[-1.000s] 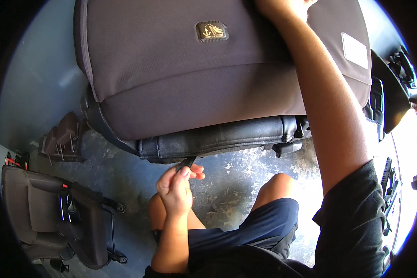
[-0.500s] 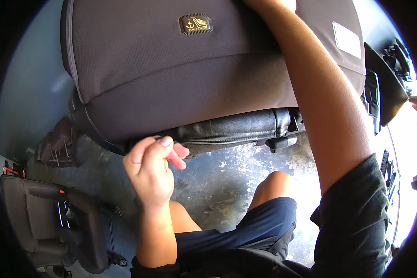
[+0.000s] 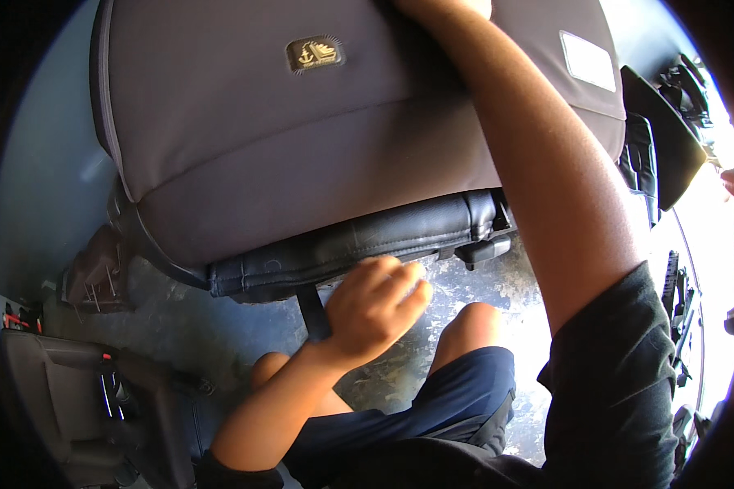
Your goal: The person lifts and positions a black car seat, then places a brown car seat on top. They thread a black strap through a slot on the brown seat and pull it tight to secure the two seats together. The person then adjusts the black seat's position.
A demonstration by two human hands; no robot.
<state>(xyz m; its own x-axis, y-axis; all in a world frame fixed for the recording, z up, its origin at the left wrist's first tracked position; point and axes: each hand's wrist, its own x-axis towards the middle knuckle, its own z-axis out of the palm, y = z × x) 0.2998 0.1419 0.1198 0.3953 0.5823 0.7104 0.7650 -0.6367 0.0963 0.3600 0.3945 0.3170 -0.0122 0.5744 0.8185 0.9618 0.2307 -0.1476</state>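
head view: the left hand (image 3: 375, 314) sits near centre, forearm rising from 7 o'clock, fingers curled together against the black lower edge (image 3: 359, 244) of the grey car seat (image 3: 285, 147), which fills 12 o'clock. a black strap (image 3: 311, 311) hangs just beside the hand at its 9 o'clock. the right hand (image 3: 444, 8) reaches to 12 o'clock over the seat top, its grip cut off so i cannot tell.

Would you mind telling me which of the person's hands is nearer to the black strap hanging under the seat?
Left. The left hand is right beside the black strap, fingers at the seat's black lower edge. The right hand reaches far up over the grey seat cover, mostly out of view.
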